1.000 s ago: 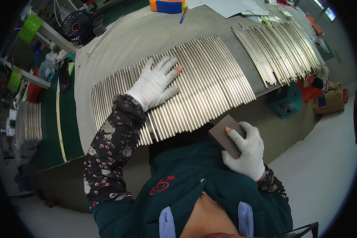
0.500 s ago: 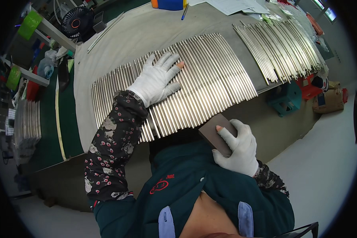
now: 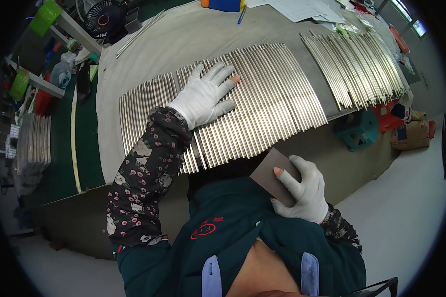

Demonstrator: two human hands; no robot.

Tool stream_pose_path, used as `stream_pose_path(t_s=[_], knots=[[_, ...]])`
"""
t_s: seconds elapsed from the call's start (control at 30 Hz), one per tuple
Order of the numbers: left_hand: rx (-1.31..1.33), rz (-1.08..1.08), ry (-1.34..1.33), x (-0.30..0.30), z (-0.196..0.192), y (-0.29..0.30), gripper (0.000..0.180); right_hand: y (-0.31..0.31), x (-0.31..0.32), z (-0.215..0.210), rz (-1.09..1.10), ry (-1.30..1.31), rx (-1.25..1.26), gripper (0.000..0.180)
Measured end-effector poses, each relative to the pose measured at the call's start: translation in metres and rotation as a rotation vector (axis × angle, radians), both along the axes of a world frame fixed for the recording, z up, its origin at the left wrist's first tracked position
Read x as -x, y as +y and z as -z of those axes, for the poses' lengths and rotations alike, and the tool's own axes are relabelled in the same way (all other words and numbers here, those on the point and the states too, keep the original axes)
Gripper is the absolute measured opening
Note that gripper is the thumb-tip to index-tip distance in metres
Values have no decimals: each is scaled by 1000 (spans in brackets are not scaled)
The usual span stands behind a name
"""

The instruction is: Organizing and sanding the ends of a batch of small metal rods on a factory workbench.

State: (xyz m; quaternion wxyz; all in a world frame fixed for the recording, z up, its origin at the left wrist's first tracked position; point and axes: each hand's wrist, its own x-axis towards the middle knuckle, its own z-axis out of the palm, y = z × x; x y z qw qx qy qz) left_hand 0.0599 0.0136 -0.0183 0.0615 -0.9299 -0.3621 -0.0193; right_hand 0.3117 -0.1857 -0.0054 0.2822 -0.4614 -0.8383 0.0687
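My left hand (image 3: 201,97), in a white glove with a bare fingertip showing, lies flat with spread fingers on a wide row of shiny metal rods (image 3: 262,94). The rods lie side by side on the table, their near ends at its front edge. A narrow gap splits the row near my left wrist. In front of my body, off the table edge, my right hand (image 3: 305,190) is closed around a flat grey-brown rectangular block (image 3: 276,174). Its white glove also leaves a fingertip bare. The block's far side is hidden.
A second batch of metal rods (image 3: 357,69) lies at the right. Farther back are papers (image 3: 302,9), a blue pen (image 3: 242,14), a few thin rods (image 3: 140,33) and a black fan (image 3: 104,20). A teal stool (image 3: 357,129) stands below the table's right edge.
The view has shifted slightly, so the table and rods sit a little differently in it. My left hand stays spread on the rods; my right hand still grips the block, tilted slightly differently.
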Motion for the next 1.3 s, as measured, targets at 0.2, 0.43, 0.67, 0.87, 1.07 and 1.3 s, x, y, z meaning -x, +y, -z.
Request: stream_pose_path(t_s=[0.2, 0.43, 0.67, 0.87, 1.07, 1.3], knots=[[21, -9, 25, 8, -2, -2, 62, 27, -5, 5, -214, -176, -319, 67], [17, -7, -17, 15, -1, -6, 61, 67, -5, 14, -407, -354, -418, 50], [150, 46, -248, 36, -15, -65, 75, 54, -8, 16, -446, -207, -415, 40], [279, -1, -246, 39, -26, -125, 81, 70, -17, 12, -444, -273, -362, 45], [268, -23, -182, 14, -24, -146, 77, 70, -17, 2, -411, -78, -351, 56], [316, 42, -220, -17, -22, -134, 85, 63, -34, 9, -64, -82, -481, 72]])
